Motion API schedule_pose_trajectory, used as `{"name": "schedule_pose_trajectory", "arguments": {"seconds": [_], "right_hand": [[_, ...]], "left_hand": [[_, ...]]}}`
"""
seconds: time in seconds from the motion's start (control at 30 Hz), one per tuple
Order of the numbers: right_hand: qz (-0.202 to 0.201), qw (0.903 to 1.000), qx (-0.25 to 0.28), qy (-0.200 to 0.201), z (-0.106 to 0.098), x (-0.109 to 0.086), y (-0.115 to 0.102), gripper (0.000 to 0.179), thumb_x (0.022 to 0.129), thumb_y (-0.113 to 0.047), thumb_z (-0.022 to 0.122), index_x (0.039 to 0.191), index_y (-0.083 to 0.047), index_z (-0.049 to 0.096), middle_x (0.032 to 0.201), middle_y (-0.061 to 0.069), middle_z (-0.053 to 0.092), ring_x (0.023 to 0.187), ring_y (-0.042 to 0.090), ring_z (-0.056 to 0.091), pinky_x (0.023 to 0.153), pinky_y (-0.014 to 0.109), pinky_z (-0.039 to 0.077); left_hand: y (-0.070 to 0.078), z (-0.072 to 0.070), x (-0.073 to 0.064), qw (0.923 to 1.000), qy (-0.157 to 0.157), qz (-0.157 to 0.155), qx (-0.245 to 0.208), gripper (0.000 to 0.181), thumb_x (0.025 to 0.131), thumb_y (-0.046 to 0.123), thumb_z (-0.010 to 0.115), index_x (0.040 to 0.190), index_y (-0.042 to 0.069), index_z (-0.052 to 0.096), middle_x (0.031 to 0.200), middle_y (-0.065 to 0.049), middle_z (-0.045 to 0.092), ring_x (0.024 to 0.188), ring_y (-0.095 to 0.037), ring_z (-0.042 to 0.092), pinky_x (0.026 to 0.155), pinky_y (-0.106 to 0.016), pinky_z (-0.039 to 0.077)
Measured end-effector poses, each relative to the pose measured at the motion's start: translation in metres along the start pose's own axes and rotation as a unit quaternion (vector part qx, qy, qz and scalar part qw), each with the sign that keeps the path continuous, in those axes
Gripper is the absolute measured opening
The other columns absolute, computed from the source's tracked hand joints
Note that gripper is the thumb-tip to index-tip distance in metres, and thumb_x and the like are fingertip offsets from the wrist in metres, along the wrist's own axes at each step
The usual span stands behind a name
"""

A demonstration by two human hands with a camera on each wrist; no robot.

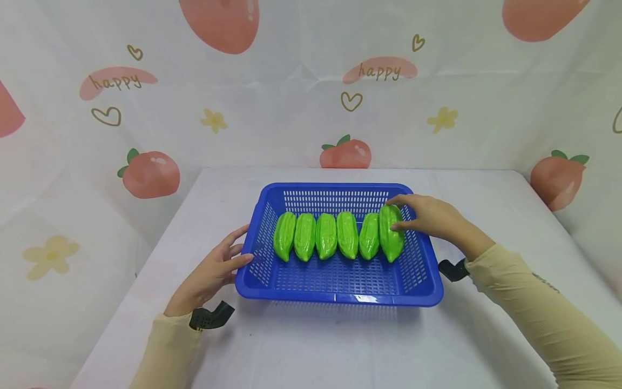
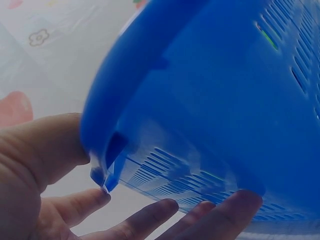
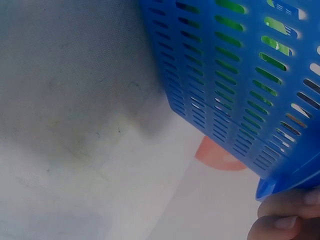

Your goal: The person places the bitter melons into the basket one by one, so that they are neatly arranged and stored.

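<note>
A blue plastic basket (image 1: 296, 298) with slotted walls holds several glossy green bitter melons (image 1: 326, 236), lying side by side in a row. On the left, my left hand (image 1: 211, 273) grips the basket's side, its thumb at the rim; in the left wrist view the fingers (image 2: 150, 217) spread beneath the outer wall. Reaching over the right rim, my right hand (image 1: 430, 219) pinches the rightmost bitter melon (image 1: 390, 243) between thumb and fingers. That melon overlaps the row's right end. In the right wrist view, only some fingers (image 3: 277, 220) show beyond the rim.
The basket stands on a table with a white cover (image 1: 311, 351). Behind and beside it hangs a white cloth (image 1: 291, 119) printed with peaches, hearts and flowers. Each wrist carries a small black camera, one at the left wrist (image 1: 211, 316).
</note>
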State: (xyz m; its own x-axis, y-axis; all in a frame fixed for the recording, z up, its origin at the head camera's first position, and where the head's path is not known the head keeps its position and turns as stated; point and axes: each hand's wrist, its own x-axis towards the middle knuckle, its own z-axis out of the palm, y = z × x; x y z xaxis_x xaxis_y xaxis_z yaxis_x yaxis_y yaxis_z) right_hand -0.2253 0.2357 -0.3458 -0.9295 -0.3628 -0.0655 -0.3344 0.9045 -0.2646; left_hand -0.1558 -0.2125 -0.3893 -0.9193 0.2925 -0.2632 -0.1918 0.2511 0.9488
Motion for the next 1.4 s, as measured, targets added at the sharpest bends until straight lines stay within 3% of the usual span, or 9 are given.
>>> {"name": "schedule_pose_trajectory", "arguments": {"seconds": [0.13, 0.37, 0.7, 1.13, 1.4], "right_hand": [[0.004, 0.9999, -0.011, -0.007, 0.0003, 0.0002, -0.0003, 0.066, 0.083, -0.046, 0.072, 0.139, -0.017, 0.053, 0.138, 0.019, 0.054, 0.127, 0.045, 0.049, 0.096, 0.065, 0.043], [0.004, 0.9997, -0.018, -0.012, 0.0016, 0.0025, 0.0018, 0.072, 0.081, -0.051, 0.072, 0.14, -0.016, 0.052, 0.135, 0.019, 0.056, 0.123, 0.043, 0.053, 0.095, 0.063, 0.045], [0.003, 1.0, -0.005, -0.006, 0.0004, 0.0039, 0.0008, 0.061, 0.081, -0.047, 0.074, 0.131, -0.016, 0.059, 0.135, 0.017, 0.057, 0.123, 0.042, 0.053, 0.095, 0.062, 0.046], [-0.001, 0.9995, -0.028, -0.017, 0.0004, 0.003, 0.0014, 0.068, 0.079, -0.052, 0.074, 0.134, -0.014, 0.059, 0.13, 0.017, 0.059, 0.118, 0.041, 0.057, 0.09, 0.06, 0.049], [0.011, 0.9997, -0.015, -0.017, -0.0002, 0.0032, 0.0004, 0.066, 0.078, -0.05, 0.076, 0.132, -0.016, 0.061, 0.134, 0.018, 0.058, 0.125, 0.044, 0.051, 0.094, 0.064, 0.045]], "left_hand": [[-0.0003, -0.0003, -0.0003, 1.0, 0.0, 0.002, -0.001, 0.078, 0.095, 0.03, 0.062, 0.155, 0.032, 0.012, 0.153, -0.018, 0.034, 0.124, -0.041, 0.053, 0.093, -0.053, 0.052], [0.0, -0.0007, -0.0009, 1.0, 0.0, 0.004, 0.001, 0.078, 0.095, 0.03, 0.062, 0.155, 0.031, 0.012, 0.153, -0.018, 0.033, 0.124, -0.042, 0.053, 0.093, -0.054, 0.052], [0.0022, -0.0011, -0.0002, 1.0, -0.003, -0.001, 0.001, 0.077, 0.094, 0.03, 0.063, 0.155, 0.032, 0.014, 0.152, -0.018, 0.035, 0.122, -0.038, 0.056, 0.092, -0.051, 0.052], [0.0017, -0.001, -0.0007, 0.9999, -0.008, 0.007, -0.002, 0.079, 0.095, 0.03, 0.062, 0.155, 0.03, 0.011, 0.152, -0.021, 0.033, 0.122, -0.04, 0.055, 0.092, -0.053, 0.052], [0.0014, -0.0007, -0.0005, 1.0, -0.003, 0.0, 0.001, 0.078, 0.095, 0.03, 0.062, 0.155, 0.031, 0.012, 0.152, -0.018, 0.035, 0.123, -0.039, 0.055, 0.093, -0.052, 0.052]]}}
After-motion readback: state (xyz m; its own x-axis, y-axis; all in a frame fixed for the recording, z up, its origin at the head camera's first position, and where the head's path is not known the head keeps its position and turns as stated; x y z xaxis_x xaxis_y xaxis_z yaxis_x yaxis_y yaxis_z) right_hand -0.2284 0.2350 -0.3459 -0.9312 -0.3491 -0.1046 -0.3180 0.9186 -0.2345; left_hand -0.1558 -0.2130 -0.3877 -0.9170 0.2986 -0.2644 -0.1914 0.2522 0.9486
